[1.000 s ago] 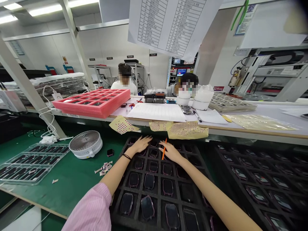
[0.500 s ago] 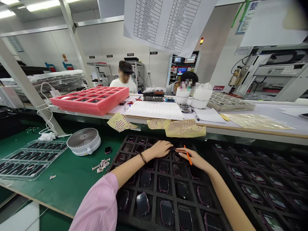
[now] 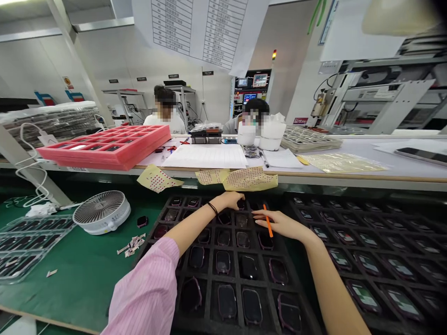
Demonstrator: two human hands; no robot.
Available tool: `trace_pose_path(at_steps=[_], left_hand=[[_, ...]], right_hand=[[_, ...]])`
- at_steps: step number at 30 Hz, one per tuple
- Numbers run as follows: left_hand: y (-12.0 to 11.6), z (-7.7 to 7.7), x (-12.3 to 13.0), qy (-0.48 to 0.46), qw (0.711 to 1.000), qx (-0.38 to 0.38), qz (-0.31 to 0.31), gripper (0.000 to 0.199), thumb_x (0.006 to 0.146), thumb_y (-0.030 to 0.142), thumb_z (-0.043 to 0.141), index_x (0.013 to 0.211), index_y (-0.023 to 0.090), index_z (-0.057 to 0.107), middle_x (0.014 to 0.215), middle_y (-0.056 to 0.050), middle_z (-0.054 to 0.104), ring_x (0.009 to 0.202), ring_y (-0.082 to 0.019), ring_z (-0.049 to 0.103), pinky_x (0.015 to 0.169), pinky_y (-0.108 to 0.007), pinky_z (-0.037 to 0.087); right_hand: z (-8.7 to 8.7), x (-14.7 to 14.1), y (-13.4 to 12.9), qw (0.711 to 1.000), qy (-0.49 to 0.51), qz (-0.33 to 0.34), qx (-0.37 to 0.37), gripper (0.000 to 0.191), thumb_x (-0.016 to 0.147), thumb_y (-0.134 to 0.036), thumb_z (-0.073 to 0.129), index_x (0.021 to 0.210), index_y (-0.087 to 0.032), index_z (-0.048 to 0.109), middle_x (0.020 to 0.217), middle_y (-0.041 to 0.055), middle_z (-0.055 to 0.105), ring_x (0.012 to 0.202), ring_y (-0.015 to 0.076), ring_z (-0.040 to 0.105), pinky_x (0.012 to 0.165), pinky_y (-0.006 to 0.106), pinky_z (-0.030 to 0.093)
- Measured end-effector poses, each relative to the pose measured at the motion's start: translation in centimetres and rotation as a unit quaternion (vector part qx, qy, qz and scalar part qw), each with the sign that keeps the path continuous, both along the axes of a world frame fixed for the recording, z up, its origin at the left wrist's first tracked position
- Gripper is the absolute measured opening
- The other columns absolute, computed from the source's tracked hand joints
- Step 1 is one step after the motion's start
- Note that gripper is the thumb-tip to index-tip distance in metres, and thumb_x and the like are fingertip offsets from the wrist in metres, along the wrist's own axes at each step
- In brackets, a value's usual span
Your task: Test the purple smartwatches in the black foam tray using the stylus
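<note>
My left hand (image 3: 226, 200) lies palm down at the far end of a black foam tray (image 3: 209, 260), its fingertips beside a dark watch-shaped device (image 3: 240, 204) in a cell. It holds nothing that I can see. My right hand (image 3: 281, 224) hovers over the same tray's far rows, with an orange stick (image 3: 268, 227) pinched in its fingers. Several similar devices with pink-edged rims sit in the tray's cells, one per cell. My forearms and a pink striped sleeve (image 3: 146, 291) cover part of the tray's left side.
A second black tray (image 3: 370, 260) of devices with green-lit screens lies to the right. On the left stand a white fan (image 3: 101, 211) and a clear plastic tray (image 3: 31, 244). Across the bench are a pink foam tray (image 3: 104, 149), dotted sheets (image 3: 249, 180), and two seated people (image 3: 164, 111).
The view has swung right, so the scene slides left. My left hand has moved farther up the tray, and my right hand has moved right, keeping the orange stick.
</note>
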State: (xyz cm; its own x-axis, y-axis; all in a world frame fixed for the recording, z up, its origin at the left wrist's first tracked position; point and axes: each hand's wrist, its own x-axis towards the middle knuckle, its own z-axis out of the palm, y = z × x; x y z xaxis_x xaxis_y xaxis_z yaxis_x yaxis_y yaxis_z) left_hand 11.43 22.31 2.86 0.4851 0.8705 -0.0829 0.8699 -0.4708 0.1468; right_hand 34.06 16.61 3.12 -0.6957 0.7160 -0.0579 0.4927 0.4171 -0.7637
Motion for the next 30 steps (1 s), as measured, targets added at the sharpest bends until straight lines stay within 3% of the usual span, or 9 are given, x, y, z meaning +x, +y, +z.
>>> trace_pose_path(at_steps=[5,9,12,15,20,30], left_hand=[[0.2,-0.5,0.0,-0.021,0.999,-0.014,0.022,0.042,0.060,0.029,0.074,0.098,0.018,0.059,0.090,-0.003,0.067,0.078,-0.020,0.063,0.064,-0.025,0.047],[0.1,-0.4,0.3,-0.064,0.998,0.002,0.005,0.039,0.069,0.029,0.068,0.104,0.014,0.056,0.101,-0.007,0.065,0.089,-0.021,0.062,0.071,-0.026,0.048],[0.2,-0.1,1.8,-0.087,0.996,0.006,-0.018,0.041,0.075,0.027,0.064,0.113,0.014,0.053,0.110,-0.008,0.063,0.097,-0.020,0.060,0.079,-0.027,0.048],[0.5,0.1,4.1,-0.081,0.996,-0.015,-0.037,0.046,0.072,0.023,0.068,0.115,0.017,0.054,0.108,-0.005,0.065,0.095,-0.019,0.062,0.077,-0.026,0.048],[1.5,0.6,6.7,-0.036,0.998,-0.050,-0.031,0.037,0.061,0.016,0.075,0.097,0.018,0.066,0.091,-0.004,0.070,0.081,-0.022,0.065,0.068,-0.027,0.048],[0.3,0.8,6.1,-0.061,0.998,0.013,-0.007,0.030,0.075,0.032,0.069,0.101,0.018,0.063,0.100,-0.004,0.069,0.089,-0.021,0.064,0.071,-0.025,0.046]], right_hand=[[0.6,1.1,-0.3,1.000,0.008,-0.026,0.009,0.048,0.084,-0.045,0.057,0.125,-0.021,0.060,0.116,0.0101,0.068,0.108,0.0291,0.063,0.096,0.042,0.048],[1.5,1.8,-0.9,0.998,0.033,-0.051,0.035,0.041,0.085,-0.040,0.057,0.124,-0.026,0.061,0.112,0.0069,0.070,0.105,0.0285,0.064,0.094,0.043,0.049],[2.1,2.0,-1.2,0.996,0.035,-0.058,0.050,0.041,0.086,-0.039,0.056,0.125,-0.026,0.060,0.111,0.0063,0.070,0.105,0.0282,0.064,0.094,0.042,0.049],[2.2,2.1,-1.2,0.996,0.017,-0.063,0.058,0.042,0.086,-0.040,0.057,0.125,-0.026,0.060,0.111,0.0070,0.070,0.105,0.0288,0.064,0.093,0.041,0.049],[1.8,2.2,-0.9,0.994,-0.001,-0.077,0.072,0.041,0.086,-0.041,0.056,0.124,-0.026,0.061,0.110,0.0068,0.070,0.102,0.0295,0.065,0.090,0.042,0.050],[2.8,2.3,-1.3,0.988,0.034,-0.109,0.106,0.036,0.088,-0.036,0.054,0.121,-0.024,0.063,0.099,0.0057,0.073,0.093,0.0265,0.067,0.084,0.038,0.052]])
